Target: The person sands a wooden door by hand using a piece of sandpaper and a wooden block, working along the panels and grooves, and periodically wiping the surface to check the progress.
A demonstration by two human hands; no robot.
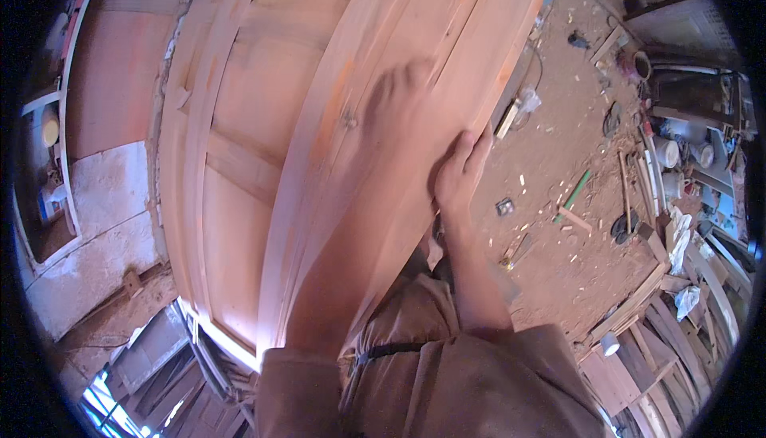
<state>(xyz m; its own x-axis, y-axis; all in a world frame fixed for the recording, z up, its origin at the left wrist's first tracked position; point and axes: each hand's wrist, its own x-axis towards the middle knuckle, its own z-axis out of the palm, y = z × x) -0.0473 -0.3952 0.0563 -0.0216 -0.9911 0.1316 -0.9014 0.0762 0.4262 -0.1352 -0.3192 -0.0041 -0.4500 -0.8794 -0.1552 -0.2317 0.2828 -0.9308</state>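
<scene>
A large panelled wooden door lies slanting before me, its bare face toward me. My left hand is on the long board near the door's right side, its fingers smeared by motion. Whether anything is under those fingers is hidden. At the door's right edge rests my right hand, fingers stretched forward along the edge and apart, with no tool showing in it. A small dark knot or mark shows on the wood left of my left hand.
Dirt floor with scattered wood chips spreads to the right. A green stick and a small wooden piece lie there. Stacked planks and a white cup are at lower right. A pale board stands left.
</scene>
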